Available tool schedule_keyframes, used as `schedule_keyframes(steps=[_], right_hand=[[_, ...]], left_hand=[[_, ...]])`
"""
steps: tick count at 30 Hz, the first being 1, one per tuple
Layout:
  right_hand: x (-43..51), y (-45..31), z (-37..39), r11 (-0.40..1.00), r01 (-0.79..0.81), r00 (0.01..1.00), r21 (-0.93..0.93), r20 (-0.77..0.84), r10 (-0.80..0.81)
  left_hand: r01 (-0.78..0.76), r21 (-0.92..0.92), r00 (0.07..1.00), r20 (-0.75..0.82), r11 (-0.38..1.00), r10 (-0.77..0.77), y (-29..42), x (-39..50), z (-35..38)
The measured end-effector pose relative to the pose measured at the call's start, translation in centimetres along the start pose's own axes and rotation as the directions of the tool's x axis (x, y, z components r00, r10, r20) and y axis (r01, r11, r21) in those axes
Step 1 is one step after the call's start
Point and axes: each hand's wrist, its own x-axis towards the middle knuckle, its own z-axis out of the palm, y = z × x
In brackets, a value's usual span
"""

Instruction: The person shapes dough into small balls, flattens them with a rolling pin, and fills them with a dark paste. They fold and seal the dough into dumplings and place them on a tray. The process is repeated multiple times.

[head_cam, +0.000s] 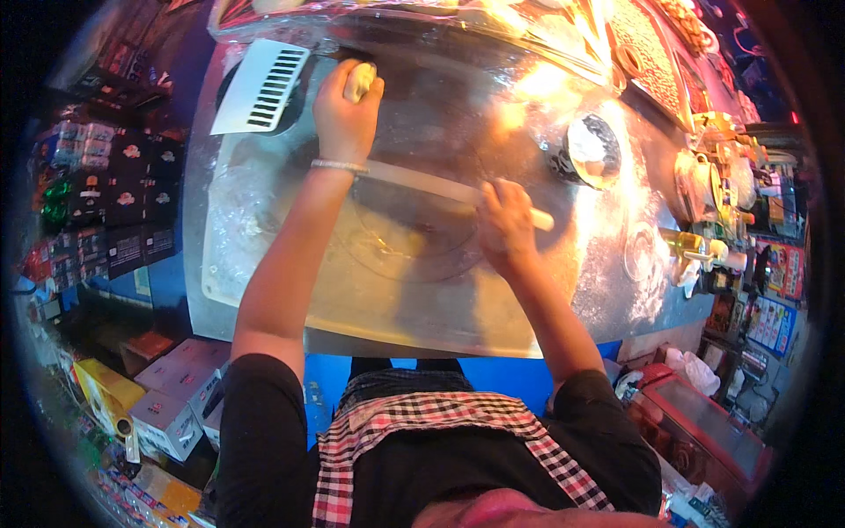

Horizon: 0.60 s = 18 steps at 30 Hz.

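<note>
A small lump of pale yellow dough (360,82) shows between the curled fingers of my left hand (346,112), held near the back of the worktop. Across the middle of the translucent work mat (370,290) runs a long pale rolling pin (422,183). Its left end passes behind my left wrist, which wears a bracelet. My right hand (507,221) rests on the pin near its right end, and the tip juts out past the fingers. Whether those fingers wrap fully round the pin is hard to see.
A white slotted plate (261,86) lies over a dark round thing at the back left. To the right stands a patterned bowl (587,150) with white contents. Farther right are an oil bottle (693,244) and a lidded pot (696,185). Plastic-covered trays (409,20) line the back.
</note>
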Motion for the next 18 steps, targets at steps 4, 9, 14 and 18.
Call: schedule_keyframes(steps=[4,9,14,18], right_hand=[[-6.6,5.1,-2.6,0.988,-0.153,0.988,-0.006,-0.03,0.153],[-11.5,10.1,-4.1,0.925,-0.378,0.924,-0.044,0.039,0.379],[-11.3,9.8,-6.9,0.885,-0.354,0.933,-0.303,-0.057,0.354],[-7.9,9.7,-7.0,0.553,-0.706,0.586,0.442,-0.074,0.807]], left_hand=[[-0.281,0.195,0.957,0.133,0.94,0.259,-3.5,1.5,4.0],[-0.471,0.605,0.808,0.588,0.642,0.039,-2.3,-1.5,5.5],[-0.594,0.625,0.739,0.672,0.506,0.036,1.4,-3.0,5.2],[-0.367,0.279,0.799,0.583,0.888,0.147,5.4,-4.6,10.1]])
